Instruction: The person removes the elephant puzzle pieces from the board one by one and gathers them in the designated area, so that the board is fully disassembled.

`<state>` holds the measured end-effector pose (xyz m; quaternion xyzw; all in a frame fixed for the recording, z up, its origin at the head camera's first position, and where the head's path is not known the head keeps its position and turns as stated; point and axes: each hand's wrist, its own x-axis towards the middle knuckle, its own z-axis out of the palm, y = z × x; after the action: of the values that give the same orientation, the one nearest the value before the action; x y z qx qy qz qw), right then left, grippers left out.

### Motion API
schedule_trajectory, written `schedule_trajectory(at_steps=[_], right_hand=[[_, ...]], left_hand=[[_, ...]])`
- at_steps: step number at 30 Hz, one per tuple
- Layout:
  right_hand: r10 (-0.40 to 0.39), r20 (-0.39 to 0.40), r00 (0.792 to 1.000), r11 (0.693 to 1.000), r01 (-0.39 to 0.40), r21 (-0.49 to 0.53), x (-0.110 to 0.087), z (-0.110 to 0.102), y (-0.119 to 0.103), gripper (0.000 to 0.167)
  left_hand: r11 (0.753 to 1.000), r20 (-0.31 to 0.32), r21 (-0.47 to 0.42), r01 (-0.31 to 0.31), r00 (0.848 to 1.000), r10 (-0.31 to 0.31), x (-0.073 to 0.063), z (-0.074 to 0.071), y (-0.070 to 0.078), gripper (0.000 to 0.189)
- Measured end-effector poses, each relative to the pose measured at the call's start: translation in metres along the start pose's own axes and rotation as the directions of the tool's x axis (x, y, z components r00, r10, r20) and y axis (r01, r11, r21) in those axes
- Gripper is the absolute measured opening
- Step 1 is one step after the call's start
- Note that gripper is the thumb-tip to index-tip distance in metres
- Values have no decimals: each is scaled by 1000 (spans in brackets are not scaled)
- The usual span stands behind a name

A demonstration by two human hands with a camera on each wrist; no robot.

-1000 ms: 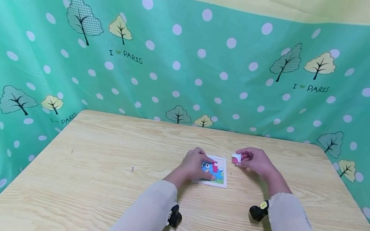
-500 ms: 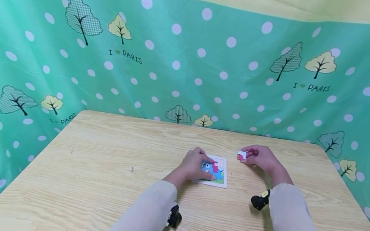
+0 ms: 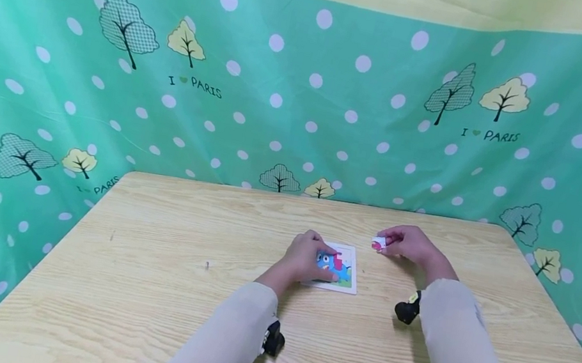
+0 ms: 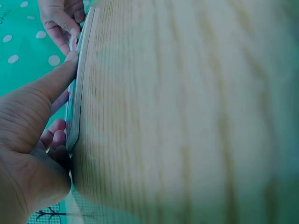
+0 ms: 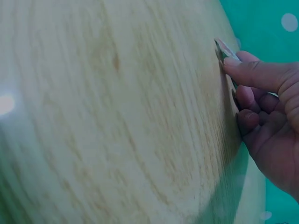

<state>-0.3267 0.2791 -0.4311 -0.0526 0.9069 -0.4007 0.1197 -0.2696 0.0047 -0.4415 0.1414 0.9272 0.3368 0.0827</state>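
Observation:
In the head view a white-framed jigsaw puzzle (image 3: 347,269) with a blue cartoon figure lies flat on the table. My left hand (image 3: 303,258) rests over its left side, thumb and forefinger spread across the picture; the part under the palm is hidden. The left wrist view shows the thumb (image 4: 51,84) laid along the puzzle's near edge. To the right and a little farther back, my right hand (image 3: 411,245) pinches a small pink-and-white puzzle piece (image 3: 378,243) between thumb and fingers. The right wrist view has this piece (image 5: 228,49) edge-on, close over the tabletop.
The wooden table (image 3: 150,286) reaches back to a green dotted curtain (image 3: 261,85). A small dark mark or bit (image 3: 207,265) lies left of the puzzle. Black cameras (image 3: 273,339) sit at both wrists.
My right hand has moved slightly back and to the right, away from the puzzle, with the piece in its fingers. The left hand has stayed on the puzzle.

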Motion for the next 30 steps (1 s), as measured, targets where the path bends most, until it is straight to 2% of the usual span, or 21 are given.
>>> schedule_trajectory(at_steps=[12,21,30], right_hand=[[-55,-4,998,998,55,27,1,4,2,45],[-51,-78,996,996,56,70,-9,6,1,50],[-73,-139,988,992,86,88,-14,11,1,43]], left_hand=[[1000,4,-1,-5,1000,5,1,1,-1,50],[1000,3,-9,2,1000,-2,2,1,-1,50],[1000,7,-13,14,1000,-14,1,1,0,50]])
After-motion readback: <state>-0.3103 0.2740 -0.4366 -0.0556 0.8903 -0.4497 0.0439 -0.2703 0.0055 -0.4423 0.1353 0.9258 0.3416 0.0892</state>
